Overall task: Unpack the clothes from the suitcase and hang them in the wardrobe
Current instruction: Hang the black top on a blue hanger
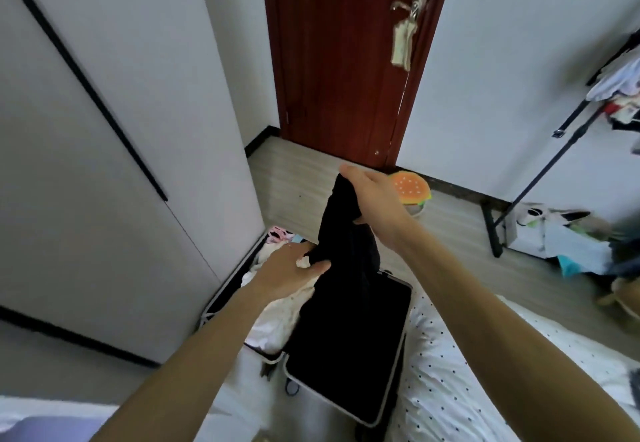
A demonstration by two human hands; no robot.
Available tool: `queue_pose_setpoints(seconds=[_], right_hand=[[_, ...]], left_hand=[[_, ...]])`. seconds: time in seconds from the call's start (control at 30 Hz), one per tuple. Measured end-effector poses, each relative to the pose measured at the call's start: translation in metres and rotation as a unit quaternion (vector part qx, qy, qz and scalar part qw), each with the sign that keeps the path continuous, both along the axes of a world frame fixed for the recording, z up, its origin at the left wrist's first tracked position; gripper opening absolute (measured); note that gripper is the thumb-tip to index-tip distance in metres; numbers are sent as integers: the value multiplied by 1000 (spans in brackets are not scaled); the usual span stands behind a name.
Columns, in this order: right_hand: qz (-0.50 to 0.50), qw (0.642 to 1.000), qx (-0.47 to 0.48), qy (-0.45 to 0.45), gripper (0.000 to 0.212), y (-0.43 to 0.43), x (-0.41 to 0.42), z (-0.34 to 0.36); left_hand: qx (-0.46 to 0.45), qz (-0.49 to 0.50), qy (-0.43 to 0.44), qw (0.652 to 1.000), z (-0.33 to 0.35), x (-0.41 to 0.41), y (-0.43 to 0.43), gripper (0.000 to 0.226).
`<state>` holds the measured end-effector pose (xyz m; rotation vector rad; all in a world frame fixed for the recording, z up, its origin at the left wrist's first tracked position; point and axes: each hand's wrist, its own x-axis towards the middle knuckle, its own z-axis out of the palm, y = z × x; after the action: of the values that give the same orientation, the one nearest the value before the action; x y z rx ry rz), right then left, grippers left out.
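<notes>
Item: black, limp cloth garment point(341, 233), held up over the open black suitcase with pale grey trim point(349, 355), which lies on the white bed cover with small dark dots point(450, 372).

My right hand point(375, 199): clenched on the garment's top end, the highest point of the cloth. My left hand point(291, 270): closed on a fold of it lower down, thumb across the cloth, just above the pale clothes point(277, 317) packed in the suitcase's left half.

Position: garment clear of the case at its upper part. Its lower end merges with the dark right half of the case, so I cannot tell whether it hangs free or rests there.

Orientation: long axis near upright, leaning a little, top end away from me toward the dark red wooden door point(346, 60), bottom end toward the suitcase. The cloth is bunched, so which end is collar or waist I cannot tell.

Handling note, as I judge it: lift with the right hand until the hem clears the case, slide the left hand along an edge to find a shoulder or waistband, and shake out the bunching before it goes on a hanger. The white wardrobe with black edging point(104, 130) stands shut on my left; one hand will be needed for its door.
</notes>
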<state>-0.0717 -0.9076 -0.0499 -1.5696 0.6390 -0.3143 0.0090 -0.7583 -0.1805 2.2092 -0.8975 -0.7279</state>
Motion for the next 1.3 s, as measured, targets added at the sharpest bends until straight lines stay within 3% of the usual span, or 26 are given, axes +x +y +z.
queue_pose_setpoints(seconds=[0.13,0.23,0.33,0.57,0.67,0.8,0.93,1.07,1.13,1.23,1.27,1.3], right_hand=[[68,997,-25,-2,28,22,-11,17],[138,989,-47,-7,34,37,-20,16],[220,969,-98,52,23,52,-27,0],[350,852,-345,181,22,147,-36,-47],[394,811,-386,195,14,205,-43,-60],[453,794,-374,159,22,285,-50,-67],[478,828,-270,112,35,366,-52,-55],[416,827,-379,19,12,429,-36,-40],[412,794,-448,13,17,449,-23,-31],[456,714,-521,106,9,463,-1,-19],[482,699,-507,144,6,466,2,-12],[510,706,-457,178,6,470,4,-6]], left_hand=[[-14,67,-29,997,24,-17,42,35],[-36,156,33,987,26,-23,88,32],[-30,201,62,977,27,-36,131,28],[38,239,81,967,26,-80,291,20],[82,273,58,957,31,-100,383,17],[101,346,13,933,53,-122,490,17],[80,424,-48,901,80,-143,571,17],[55,481,-73,872,111,-161,621,17],[41,513,-95,852,129,-170,644,18],[13,548,-97,831,149,-181,670,20],[1,554,-81,829,152,-183,677,21],[-16,562,-59,825,155,-187,685,21]])
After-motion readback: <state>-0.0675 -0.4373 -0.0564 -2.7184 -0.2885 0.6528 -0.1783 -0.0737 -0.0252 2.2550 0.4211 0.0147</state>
